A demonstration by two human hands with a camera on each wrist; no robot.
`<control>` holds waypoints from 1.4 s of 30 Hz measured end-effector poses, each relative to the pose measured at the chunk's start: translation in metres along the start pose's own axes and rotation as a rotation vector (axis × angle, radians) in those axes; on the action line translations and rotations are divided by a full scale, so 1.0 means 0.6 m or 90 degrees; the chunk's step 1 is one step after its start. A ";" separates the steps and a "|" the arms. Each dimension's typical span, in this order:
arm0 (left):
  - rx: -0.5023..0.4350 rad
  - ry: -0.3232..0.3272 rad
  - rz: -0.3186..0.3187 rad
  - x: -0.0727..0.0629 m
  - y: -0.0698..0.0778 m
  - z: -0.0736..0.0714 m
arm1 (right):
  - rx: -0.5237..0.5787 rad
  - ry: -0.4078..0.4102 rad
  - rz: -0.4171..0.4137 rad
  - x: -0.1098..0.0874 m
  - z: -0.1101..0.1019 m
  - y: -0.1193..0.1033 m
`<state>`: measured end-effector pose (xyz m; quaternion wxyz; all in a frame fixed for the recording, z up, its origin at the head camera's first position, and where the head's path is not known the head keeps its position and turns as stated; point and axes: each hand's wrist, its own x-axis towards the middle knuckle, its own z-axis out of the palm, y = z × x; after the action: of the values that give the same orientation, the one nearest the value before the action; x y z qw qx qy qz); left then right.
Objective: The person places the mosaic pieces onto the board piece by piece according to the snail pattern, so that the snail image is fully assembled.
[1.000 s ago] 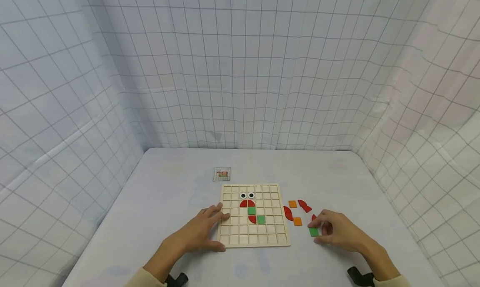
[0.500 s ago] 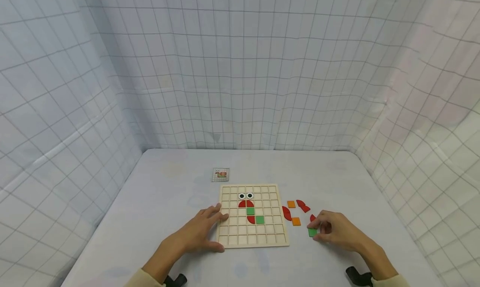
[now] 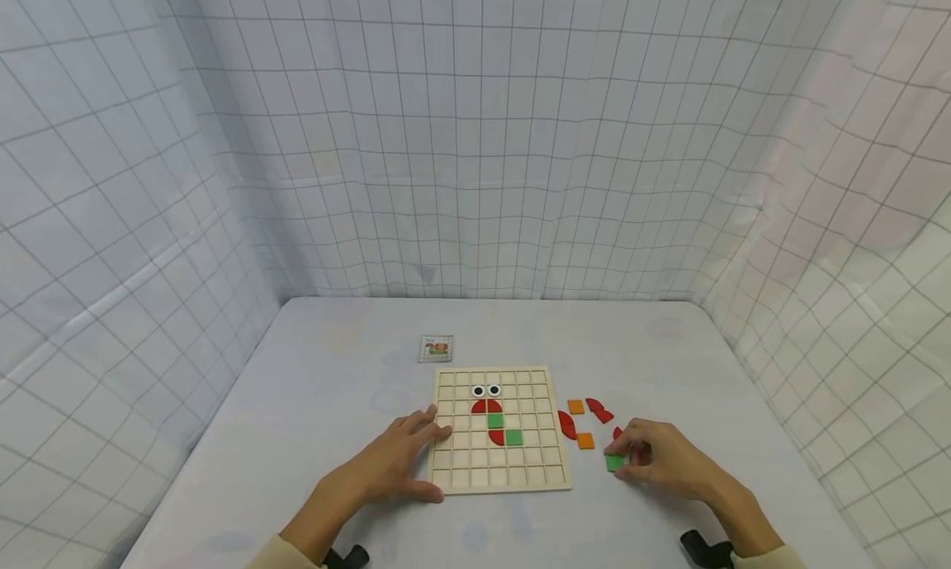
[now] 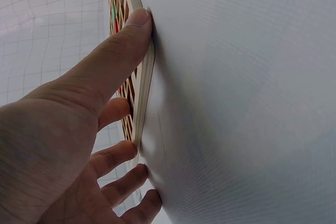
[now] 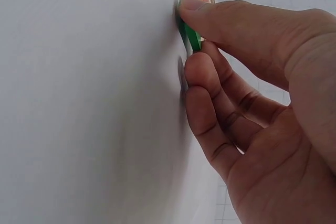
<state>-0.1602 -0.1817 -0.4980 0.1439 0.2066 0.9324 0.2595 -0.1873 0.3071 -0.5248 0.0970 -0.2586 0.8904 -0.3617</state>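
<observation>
My right hand (image 3: pixel 657 460) pinches a green square tile (image 3: pixel 614 463) between thumb and fingertips, to the right of the board. In the right wrist view the green tile (image 5: pixel 191 30) stands tilted on edge, close over the table. My left hand (image 3: pixel 404 462) spreads along the left side of a pale wooden grid board (image 3: pixel 513 478). Its thumb (image 4: pixel 139 19) touches the board's rim, and the other fingers lie loosely along the edge. On the board sit two eye pieces (image 3: pixel 486 391), red quarter-round pieces (image 3: pixel 487 406) and two green squares (image 3: pixel 513 438).
Between board and right hand lie orange squares (image 3: pixel 585 441) and several red curved pieces (image 3: pixel 567 424). A small picture card (image 3: pixel 436 348) lies behind the board. White grid-patterned sheets (image 3: pixel 475 181) hang around the white table (image 3: pixel 357 346) on the back and sides.
The right hand has shifted slightly left with the green square tile, which now looks tilted. The left hand keeps its place at the board.
</observation>
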 end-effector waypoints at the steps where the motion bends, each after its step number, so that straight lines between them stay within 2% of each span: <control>1: -0.001 0.000 0.001 0.000 0.000 -0.001 | -0.004 0.002 -0.004 0.002 0.000 -0.002; 11: 0.000 -0.002 0.004 0.002 0.000 -0.002 | -0.016 0.026 -0.069 0.027 0.010 -0.025; 20: 0.008 0.002 -0.002 0.000 -0.004 -0.004 | -0.029 0.040 -0.116 0.068 0.037 -0.044; 25: 0.008 0.000 -0.011 -0.001 -0.006 -0.003 | -0.042 0.041 -0.118 0.089 0.050 -0.055; 30: 0.005 -0.002 -0.011 -0.001 -0.008 0.000 | -0.027 0.016 -0.103 0.101 0.059 -0.063; 36: 0.012 -0.003 -0.007 0.002 -0.007 0.005 | -0.033 0.009 -0.120 0.115 0.069 -0.070; 42: 0.015 -0.002 -0.006 0.002 -0.001 0.002 | -0.007 0.007 -0.105 0.125 0.076 -0.078</control>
<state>-0.1613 -0.1812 -0.4997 0.1441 0.2045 0.9359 0.2478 -0.2160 0.2120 -0.5240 0.0607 -0.3300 0.8684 -0.3652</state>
